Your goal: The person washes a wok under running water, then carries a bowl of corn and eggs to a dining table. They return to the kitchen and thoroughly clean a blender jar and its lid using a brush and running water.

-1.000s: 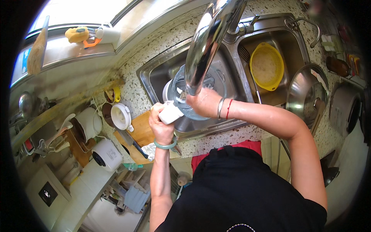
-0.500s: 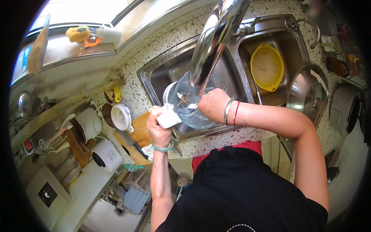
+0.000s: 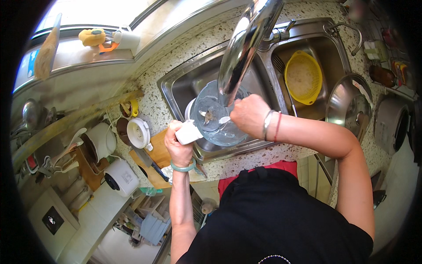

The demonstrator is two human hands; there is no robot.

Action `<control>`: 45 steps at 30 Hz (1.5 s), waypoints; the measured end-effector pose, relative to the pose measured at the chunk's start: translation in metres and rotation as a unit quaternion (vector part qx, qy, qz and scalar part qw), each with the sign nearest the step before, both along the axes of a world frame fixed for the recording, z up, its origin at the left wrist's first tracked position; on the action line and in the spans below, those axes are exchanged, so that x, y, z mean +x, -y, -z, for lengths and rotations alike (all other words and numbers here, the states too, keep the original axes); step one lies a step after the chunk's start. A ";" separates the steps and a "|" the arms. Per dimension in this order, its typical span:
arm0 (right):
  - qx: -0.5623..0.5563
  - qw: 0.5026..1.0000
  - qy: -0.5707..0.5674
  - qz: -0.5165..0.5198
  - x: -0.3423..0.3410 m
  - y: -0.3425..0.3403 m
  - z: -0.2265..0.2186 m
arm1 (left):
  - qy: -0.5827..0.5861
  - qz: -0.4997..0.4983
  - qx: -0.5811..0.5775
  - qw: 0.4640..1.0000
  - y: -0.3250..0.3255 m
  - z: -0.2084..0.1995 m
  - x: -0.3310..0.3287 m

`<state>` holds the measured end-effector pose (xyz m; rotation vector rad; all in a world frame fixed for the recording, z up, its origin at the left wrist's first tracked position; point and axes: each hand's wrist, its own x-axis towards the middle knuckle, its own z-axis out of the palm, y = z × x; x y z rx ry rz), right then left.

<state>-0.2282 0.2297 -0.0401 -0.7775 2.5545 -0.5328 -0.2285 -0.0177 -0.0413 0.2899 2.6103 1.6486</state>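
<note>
A clear blender jar [image 3: 222, 137] is tilted over the left sink basin [image 3: 178, 86], its mouth turned up towards me and the blade unit [image 3: 207, 116] showing at its bottom. My left hand [image 3: 179, 145] is wrapped round the jar's white handle [image 3: 189, 133]. At the jar's right rim is my right hand [image 3: 251, 116], fingers closed. A small white spoon-like tip [image 3: 224, 119] sticks out beside them into the jar; the fingers hide the rest of it. The chrome faucet [image 3: 239, 57] hangs right above the jar's mouth.
A yellow colander [image 3: 303, 78] sits in the right basin, with a metal pot lid [image 3: 347, 103] beside it. Left of the sink are a wooden cutting board [image 3: 161, 152], a knife [image 3: 154, 166] and a white round lid [image 3: 138, 133].
My right hand has moved slightly up and right, and the white tip has shifted right with it. The jar has turned slightly, showing more of its bottom. My left hand keeps the handle.
</note>
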 end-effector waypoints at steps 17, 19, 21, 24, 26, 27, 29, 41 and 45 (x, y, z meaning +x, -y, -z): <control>-0.104 0.993 -0.005 0.051 0.011 0.039 0.035 | -0.020 0.019 -0.084 0.996 0.009 -0.023 -0.005; -0.089 0.995 0.011 0.050 0.009 0.031 0.024 | -0.012 0.014 -0.078 0.997 0.012 -0.022 -0.004; -0.044 0.998 0.039 0.036 0.005 0.022 0.014 | 0.001 0.009 -0.070 0.998 0.016 -0.019 0.001; -0.127 0.982 -0.055 0.131 0.011 0.036 0.029 | 0.003 -0.010 -0.061 0.998 0.007 -0.022 0.000; -0.143 0.972 -0.106 0.151 0.008 0.047 0.036 | 0.001 -0.002 -0.050 0.999 0.006 -0.020 -0.001; -0.121 0.982 -0.075 0.124 0.009 0.047 0.036 | -0.001 0.003 -0.044 0.999 0.006 -0.020 -0.003; -0.076 0.995 -0.011 0.067 0.011 0.044 0.030 | -0.015 0.016 -0.059 0.998 0.006 -0.022 -0.007; -0.243 0.917 -0.038 0.315 0.037 0.022 0.082 | -0.024 0.085 -0.298 0.950 -0.031 -0.062 -0.023; -0.322 0.893 0.031 0.312 0.046 0.050 0.118 | -0.002 0.131 -0.401 0.907 -0.045 -0.073 -0.024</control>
